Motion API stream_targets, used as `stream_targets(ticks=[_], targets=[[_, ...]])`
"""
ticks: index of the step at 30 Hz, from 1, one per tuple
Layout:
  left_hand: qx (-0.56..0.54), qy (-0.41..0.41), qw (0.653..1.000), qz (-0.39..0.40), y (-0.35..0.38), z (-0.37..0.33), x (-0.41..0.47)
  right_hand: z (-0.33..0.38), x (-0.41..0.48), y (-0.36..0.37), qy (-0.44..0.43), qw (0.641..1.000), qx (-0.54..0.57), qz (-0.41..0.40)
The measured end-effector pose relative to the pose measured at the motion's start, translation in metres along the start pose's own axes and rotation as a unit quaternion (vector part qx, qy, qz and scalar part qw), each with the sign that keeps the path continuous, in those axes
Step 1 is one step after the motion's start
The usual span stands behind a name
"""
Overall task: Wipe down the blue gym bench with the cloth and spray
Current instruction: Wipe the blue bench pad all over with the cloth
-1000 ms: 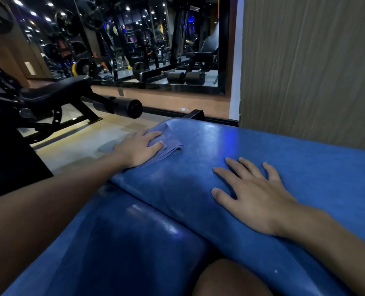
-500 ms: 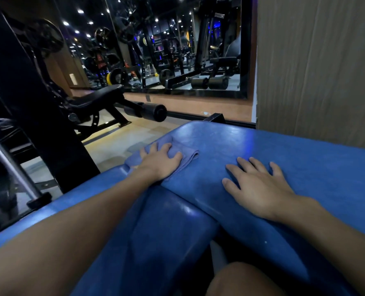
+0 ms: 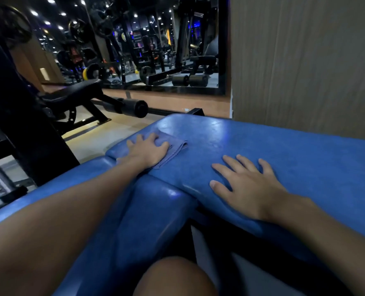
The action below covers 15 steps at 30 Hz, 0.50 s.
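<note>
A padded blue gym bench (image 3: 252, 146) of smooth, slightly glossy vinyl fills the lower frame; two of its cushions show, a broad one running toward 3 o'clock and a narrower one (image 3: 147, 221) toward 7 o'clock, meeting at a seam near the centre. Light glints off the rounded far corner at 12 o'clock.

One folded blue-grey cloth (image 3: 174, 148), soft and finely ribbed at its stitched edge, lies flat on the broad cushion at about 11 o'clock from centre. The left hand (image 3: 148, 149) presses palm-down on top of it, fingers spread slightly and laid flat rather than curled around the fabric, so it pins the cloth against the vinyl.

The right hand (image 3: 247, 186) rests at about 3 o'clock from the cloth and well apart from it, palm flat on the bare cushion, fingers fanned apart and gripping nothing.

One bare knee (image 3: 175, 276) shows at 6 o'clock. At 10 o'clock stands a black padded bench (image 3: 79, 88) on a black steel frame with one cylindrical foam roller (image 3: 134, 107). A large wall mirror (image 3: 145, 43) sits at 12 o'clock, and a matte, vertically grained beige panel (image 3: 305, 60) at 2 o'clock.
</note>
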<state>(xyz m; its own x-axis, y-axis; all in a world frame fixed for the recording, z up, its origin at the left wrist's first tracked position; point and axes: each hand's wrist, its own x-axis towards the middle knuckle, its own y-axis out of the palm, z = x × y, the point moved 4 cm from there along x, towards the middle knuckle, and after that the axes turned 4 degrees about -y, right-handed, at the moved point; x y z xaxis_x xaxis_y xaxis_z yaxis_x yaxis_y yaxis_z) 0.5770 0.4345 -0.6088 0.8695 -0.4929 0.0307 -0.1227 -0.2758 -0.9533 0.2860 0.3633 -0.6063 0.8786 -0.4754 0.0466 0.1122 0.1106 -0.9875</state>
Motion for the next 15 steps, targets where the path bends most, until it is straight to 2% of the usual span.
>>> stream_targets(ticks=[5, 8, 15], targets=[[-0.002, 0.024, 1.0, -0.008, 0.007, -0.017, -0.029, 0.001, -0.007, -0.007, -0.008, 0.998, 0.05, -0.049], [-0.005, 0.053, 0.998, 0.02, 0.002, -0.036, -0.064, -0.001, -0.016, -0.014, -0.001, 0.993, 0.077, -0.093], [0.004, 0.107, 0.992, 0.066, 0.005, -0.08, -0.141, -0.011, -0.047, -0.028, 0.048, 0.989, 0.073, -0.116]])
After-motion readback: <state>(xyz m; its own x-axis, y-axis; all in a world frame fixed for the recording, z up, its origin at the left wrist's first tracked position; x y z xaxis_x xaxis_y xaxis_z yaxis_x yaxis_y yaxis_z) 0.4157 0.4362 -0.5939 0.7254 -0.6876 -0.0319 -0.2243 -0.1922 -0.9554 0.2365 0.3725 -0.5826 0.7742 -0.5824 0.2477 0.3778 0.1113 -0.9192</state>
